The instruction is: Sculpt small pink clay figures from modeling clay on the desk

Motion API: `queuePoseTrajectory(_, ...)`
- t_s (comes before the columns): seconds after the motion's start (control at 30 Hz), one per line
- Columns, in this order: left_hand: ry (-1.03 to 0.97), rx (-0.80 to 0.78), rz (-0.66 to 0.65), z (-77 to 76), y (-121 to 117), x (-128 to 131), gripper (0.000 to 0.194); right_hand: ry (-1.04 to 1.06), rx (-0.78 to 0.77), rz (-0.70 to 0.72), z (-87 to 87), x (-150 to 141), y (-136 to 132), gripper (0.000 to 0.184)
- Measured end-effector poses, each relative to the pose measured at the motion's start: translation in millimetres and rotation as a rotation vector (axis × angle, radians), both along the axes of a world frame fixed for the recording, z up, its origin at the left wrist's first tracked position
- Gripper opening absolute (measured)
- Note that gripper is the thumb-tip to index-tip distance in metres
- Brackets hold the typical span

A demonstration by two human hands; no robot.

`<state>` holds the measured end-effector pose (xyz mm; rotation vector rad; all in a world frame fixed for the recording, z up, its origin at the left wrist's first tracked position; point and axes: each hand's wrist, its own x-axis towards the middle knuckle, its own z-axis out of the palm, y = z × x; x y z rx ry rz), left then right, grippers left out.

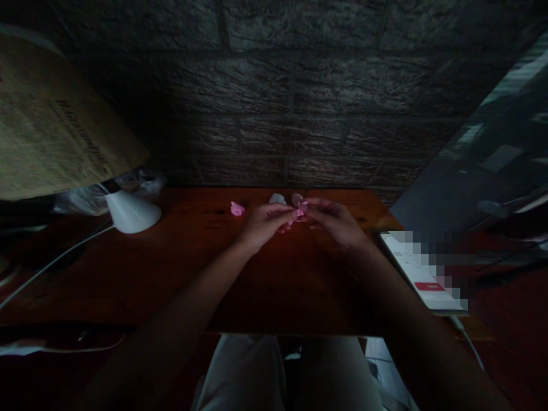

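Note:
Between the fingertips of both hands is a small pink piece (301, 212), soft-looking like modelling clay. My left hand (269, 224) pinches it from the left with thumb and fingers. From the right, my right hand (336, 221) pinches the same piece, its fingers partly covering it. Left of the hands, a pink lump (237, 209) lies on the wooden table (171, 274). Behind my left hand sits a whitish lump (277, 198), and a pale pink lump (297, 199) is just behind the fingertips. The dim light hides finer shape.
A white cone-shaped lamp base (132, 212) with a cable stands at left, under a large tan printed shade (55, 125). Crumpled clear plastic (143, 184) lies behind it. A lit phone or tablet (422, 274) with a cable lies at the right edge. A brick-patterned wall (257, 85) rises behind.

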<state>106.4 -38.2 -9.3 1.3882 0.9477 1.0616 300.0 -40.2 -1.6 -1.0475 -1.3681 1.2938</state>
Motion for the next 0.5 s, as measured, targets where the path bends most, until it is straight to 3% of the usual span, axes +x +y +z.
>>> queuePoseTrajectory(0.5, 0.015, 0.026, 0.007, -2.5, 0.8, 0.0, 0.022, 0.029, -0.011, -0.017, -0.7, -2.1, -0.7, 0.041)
